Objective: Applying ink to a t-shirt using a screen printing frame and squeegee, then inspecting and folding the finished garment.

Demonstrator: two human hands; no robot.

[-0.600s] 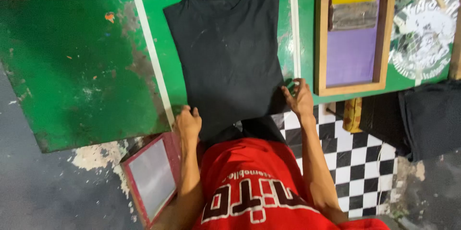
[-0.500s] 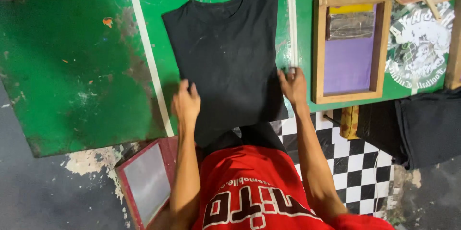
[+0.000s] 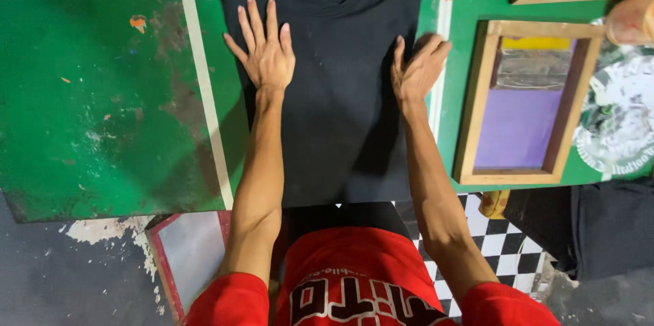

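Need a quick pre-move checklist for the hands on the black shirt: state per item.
1. Black T-shirt flat on the green table, collar away from the person: ok.
2. Left hand flat, fingers spread on the shirt's left side: ok.
3. Right hand on the shirt's right edge, by the white stripe: ok.
4. Wrinkles in the dark fabric: cannot tell.
5. Wooden-framed screen beside the shirt, apart from it: ok.
6. Shirt's lower hem hangs past the table's near edge: not ok.
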